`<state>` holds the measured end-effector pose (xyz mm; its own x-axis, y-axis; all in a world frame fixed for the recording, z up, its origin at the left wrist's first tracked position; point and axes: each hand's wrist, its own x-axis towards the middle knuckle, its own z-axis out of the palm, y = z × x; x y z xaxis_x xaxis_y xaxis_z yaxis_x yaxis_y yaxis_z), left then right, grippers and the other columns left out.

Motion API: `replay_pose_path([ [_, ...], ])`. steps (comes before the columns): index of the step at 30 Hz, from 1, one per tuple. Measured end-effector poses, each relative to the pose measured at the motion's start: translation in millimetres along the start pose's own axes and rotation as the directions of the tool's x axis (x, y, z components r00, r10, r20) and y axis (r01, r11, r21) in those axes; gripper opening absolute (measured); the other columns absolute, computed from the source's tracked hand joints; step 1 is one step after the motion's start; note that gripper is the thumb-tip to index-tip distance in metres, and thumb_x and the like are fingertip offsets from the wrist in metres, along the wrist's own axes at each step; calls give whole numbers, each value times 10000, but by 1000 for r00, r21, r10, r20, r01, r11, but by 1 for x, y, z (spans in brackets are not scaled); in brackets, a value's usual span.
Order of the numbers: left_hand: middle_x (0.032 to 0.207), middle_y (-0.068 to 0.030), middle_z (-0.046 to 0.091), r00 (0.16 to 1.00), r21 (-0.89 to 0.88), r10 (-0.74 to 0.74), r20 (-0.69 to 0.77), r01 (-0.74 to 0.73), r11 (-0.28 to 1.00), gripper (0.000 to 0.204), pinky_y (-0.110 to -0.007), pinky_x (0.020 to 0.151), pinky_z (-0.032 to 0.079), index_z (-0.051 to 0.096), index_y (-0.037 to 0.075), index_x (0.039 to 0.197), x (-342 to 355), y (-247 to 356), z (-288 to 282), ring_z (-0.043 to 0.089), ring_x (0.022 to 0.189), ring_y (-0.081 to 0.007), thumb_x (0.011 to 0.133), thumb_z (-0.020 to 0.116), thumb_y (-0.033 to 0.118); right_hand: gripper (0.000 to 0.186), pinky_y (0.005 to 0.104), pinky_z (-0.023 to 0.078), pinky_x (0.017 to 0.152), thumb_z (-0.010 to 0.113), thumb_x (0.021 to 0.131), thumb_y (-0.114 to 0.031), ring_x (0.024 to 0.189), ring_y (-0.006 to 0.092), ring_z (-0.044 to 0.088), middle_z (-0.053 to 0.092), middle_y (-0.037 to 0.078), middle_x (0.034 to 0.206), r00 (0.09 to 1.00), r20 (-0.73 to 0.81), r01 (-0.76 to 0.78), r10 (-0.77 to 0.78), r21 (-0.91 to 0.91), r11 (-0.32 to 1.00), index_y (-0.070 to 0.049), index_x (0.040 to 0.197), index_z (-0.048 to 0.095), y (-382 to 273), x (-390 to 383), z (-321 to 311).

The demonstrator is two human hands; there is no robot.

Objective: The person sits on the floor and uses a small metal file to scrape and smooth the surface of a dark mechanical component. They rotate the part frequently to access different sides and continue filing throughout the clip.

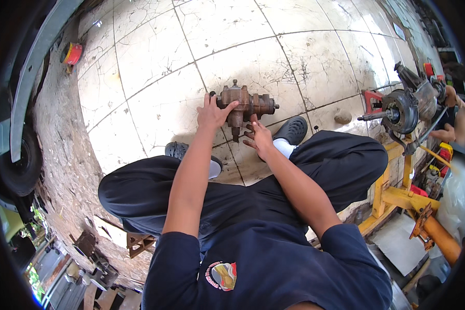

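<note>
A rusty brown steering gearbox [234,97] lies on the tiled floor in front of my feet, with a stubby shaft pointing toward me and a cylinder end to the right. My left hand [212,113] grips its left end, thumb laid across the housing and fingers around the far edge. Just below the right half of the gearbox is my right hand [261,137], its fingers apart. Those fingertips come close to the housing; whether they touch it I cannot tell.
My dark clogs [292,130] stand either side of the gearbox. At right, a person's hands [452,116] work at an axle assembly with a round drum [400,111] on a yellow stand [385,194]. A stone [342,117] and a red-yellow roll [71,53] lie on the ground.
</note>
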<state>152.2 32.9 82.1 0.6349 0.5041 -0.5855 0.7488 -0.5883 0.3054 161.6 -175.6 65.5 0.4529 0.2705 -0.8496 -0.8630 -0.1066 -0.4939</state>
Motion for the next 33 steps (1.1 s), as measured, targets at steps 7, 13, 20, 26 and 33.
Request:
replay_pose_path([
  [7, 1646, -325, 272, 996, -191, -86, -37, 78, 979, 1216, -540, 1148, 428, 350, -89, 1553, -43, -4, 45, 454, 1427, -498, 871, 419, 916, 474, 408, 536, 930, 517, 1090, -369, 1119, 267, 672, 687, 71, 1308, 980, -148, 81, -132, -306, 948, -160, 1513, 552, 4, 28, -18],
  [13, 1651, -393, 195, 948, -107, -182, 259, 216, 971, 1320, -516, 1225, 330, 230, -153, 1584, -67, -7, 66, 340, 1511, -490, 869, 290, 955, 481, 496, 485, 1037, 546, 1031, -411, 1229, 411, 641, 701, 229, 1283, 925, -113, 113, -362, -829, 548, -159, 1431, 639, -32, 6, -30],
  [20, 1555, -289, 460, 983, -150, -169, 69, 177, 973, 935, -517, 1171, 388, 388, -26, 1557, -77, -5, 35, 464, 1438, -435, 978, 490, 701, 449, 458, 512, 1021, 580, 1025, -287, 1191, 425, 659, 701, 231, 1266, 768, 5, 332, -640, -858, 393, -121, 1441, 620, -65, -29, -41],
  [26, 1425, -240, 572, 831, -178, 294, -471, -417, 892, 463, -517, 1125, 417, 604, 56, 1379, -54, 26, 57, 518, 1339, -428, 1032, 586, 362, 422, 454, 517, 1014, 567, 1033, -261, 1167, 427, 667, 699, 242, 1253, 742, 39, 387, -669, -840, 381, -85, 1410, 633, -56, -25, -57],
  [33, 1205, -171, 632, 786, -60, 375, -492, -460, 886, 277, -492, 1024, 461, 683, 73, 1150, -37, 33, 95, 573, 1150, -378, 1038, 534, 279, 396, 573, 534, 820, 569, 1014, -198, 881, 483, 692, 715, 293, 917, 673, 209, 449, -710, -878, 167, -22, 1360, 643, -25, -45, -57],
])
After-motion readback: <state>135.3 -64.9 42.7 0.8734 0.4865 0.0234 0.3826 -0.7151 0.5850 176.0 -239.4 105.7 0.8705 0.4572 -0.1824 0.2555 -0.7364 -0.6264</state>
